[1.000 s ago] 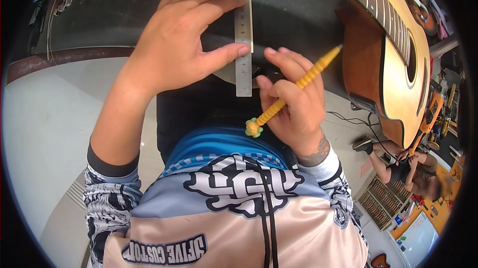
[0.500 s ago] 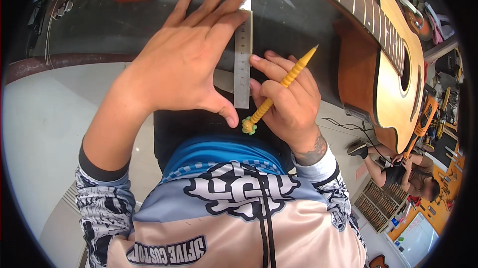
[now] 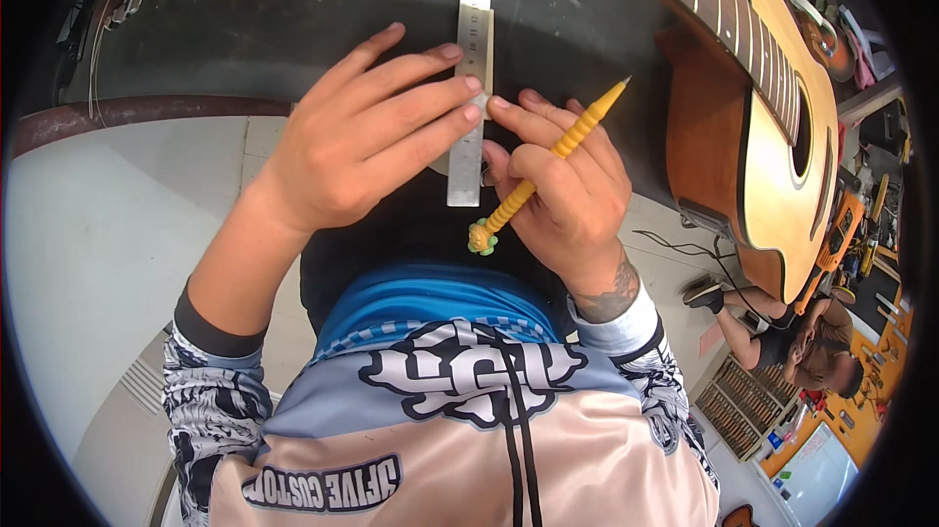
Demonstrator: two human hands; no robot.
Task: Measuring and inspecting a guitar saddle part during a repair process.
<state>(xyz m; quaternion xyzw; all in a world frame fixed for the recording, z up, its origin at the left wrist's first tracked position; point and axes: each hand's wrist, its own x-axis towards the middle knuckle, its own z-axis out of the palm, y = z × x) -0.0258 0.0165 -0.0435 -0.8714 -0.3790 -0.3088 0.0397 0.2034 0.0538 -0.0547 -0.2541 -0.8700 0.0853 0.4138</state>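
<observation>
Ruler (image 3: pixel 470 77) of bare steel at upper centre of the frame, lying lengthwise up and down on a dark worktop (image 3: pixel 293 47), hole at its top end. Left hand (image 3: pixel 367 131) spread flat over it from the left, fingers long and close together, fingertips pressing on the lower half of the ruler. Not gripping, only pinning down. Right hand (image 3: pixel 562 189) just right of the ruler, at centre of the frame, curled around a yellow ribbed pencil (image 3: pixel 548 163). Pencil slanted, pointed end toward upper right, green and yellow knob end toward lower left, just below the ruler's lower end. Index finger of the right hand touching the left fingertips at the ruler's right edge. Cannot tell whether anything is being marked under the hands.

Guitar (image 3: pixel 773 106) of orange-brown wood along the upper right, neck running off the top edge, round sound hole facing right. Grey floor (image 3: pixel 108 233) across the left of the frame. Printed shirt (image 3: pixel 460 410) filling the lower middle, patterned sleeves at both sides. Another person (image 3: pixel 792 336) low at the right edge, seated among tools and orange shelves.
</observation>
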